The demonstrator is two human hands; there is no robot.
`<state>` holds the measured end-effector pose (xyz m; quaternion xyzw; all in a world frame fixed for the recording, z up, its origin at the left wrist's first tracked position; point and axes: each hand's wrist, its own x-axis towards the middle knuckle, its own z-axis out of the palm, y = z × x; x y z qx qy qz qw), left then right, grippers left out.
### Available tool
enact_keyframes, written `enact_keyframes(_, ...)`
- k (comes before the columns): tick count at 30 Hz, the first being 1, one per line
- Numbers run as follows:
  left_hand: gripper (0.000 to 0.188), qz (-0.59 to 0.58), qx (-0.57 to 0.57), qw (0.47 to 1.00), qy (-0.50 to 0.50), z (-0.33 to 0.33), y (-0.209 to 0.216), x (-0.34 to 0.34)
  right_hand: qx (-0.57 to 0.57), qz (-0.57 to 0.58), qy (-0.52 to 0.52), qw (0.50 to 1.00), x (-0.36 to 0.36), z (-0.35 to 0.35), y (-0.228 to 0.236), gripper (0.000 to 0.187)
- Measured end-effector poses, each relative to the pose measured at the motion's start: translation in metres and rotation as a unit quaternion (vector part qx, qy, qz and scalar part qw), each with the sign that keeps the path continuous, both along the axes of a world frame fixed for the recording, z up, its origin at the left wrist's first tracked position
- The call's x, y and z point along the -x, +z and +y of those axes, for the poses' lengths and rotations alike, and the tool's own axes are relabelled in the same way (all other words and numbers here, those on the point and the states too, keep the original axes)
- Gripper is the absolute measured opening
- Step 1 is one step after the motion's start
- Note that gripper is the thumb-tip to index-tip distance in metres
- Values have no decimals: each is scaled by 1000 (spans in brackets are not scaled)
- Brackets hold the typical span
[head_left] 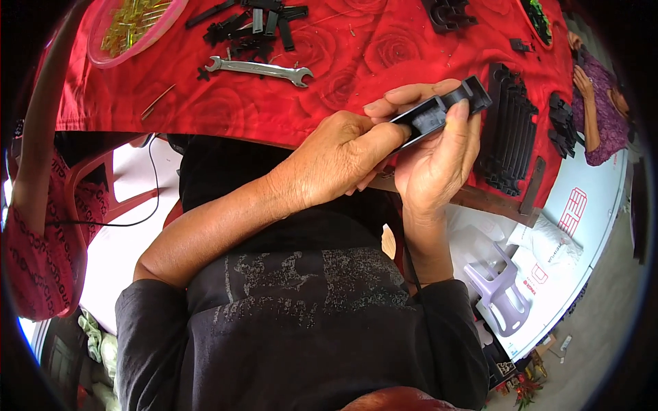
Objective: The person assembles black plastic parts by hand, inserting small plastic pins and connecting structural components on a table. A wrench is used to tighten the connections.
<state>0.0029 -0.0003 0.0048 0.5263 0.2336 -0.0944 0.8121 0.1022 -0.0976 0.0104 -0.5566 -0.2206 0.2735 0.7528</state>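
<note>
A black cloth shirt with worn pale print [274, 281] is lying nearest the camera, covering the person's chest below the working hands. Beyond it, a long black plastic channel-shaped piece with a box-like end [430, 118] is being held in the air over the near edge of a red rose-patterned tablecloth [240, 103]. The left hand [343, 154] is grasping the piece's nearer end, its thumb resting at the open channel while its other fingers are mostly staying out of sight. The right hand [439, 161] is cradling the farther end, thumb on one side and fingers curling round the other. Work on this piece is apparently under way rather than finished, since both hands are engaging it; whether something small is sitting under the left thumb, one cannot tell. A row of long ribbed black plastic parts [507, 130] is lying to the right, possibly completed or possibly waiting. A loose heap of short black plastic parts [258, 20] and a round pink plastic basin [107, 63] of shiny yellow pieces are sitting farther off, seemingly leaving more to handle. A silver double-ended metal wrench [260, 68] is lying unheld before the heap.
</note>
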Motion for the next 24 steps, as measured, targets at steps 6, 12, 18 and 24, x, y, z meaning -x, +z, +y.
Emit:
enact_keyframes(6, 44, -21, 34, 999, 25, 0, -1, -1, 12, 2, 12, 1000, 4, 0, 1, 38)
enact_keyframes(12, 61, -21, 57, 998, 20, 0, 3, 2, 24, -69, 27, 997, 2, -3, -4, 34)
enact_keyframes(18, 63, -1, 44, 999, 11, 0, 9, 1, 79, -144, 13, 986, -1, -8, -12, 37)
enact_keyframes(24, 62, -43, 43, 998, 28, -1, 5, 2, 76, -108, 12, 991, 3, -7, -9, 36)
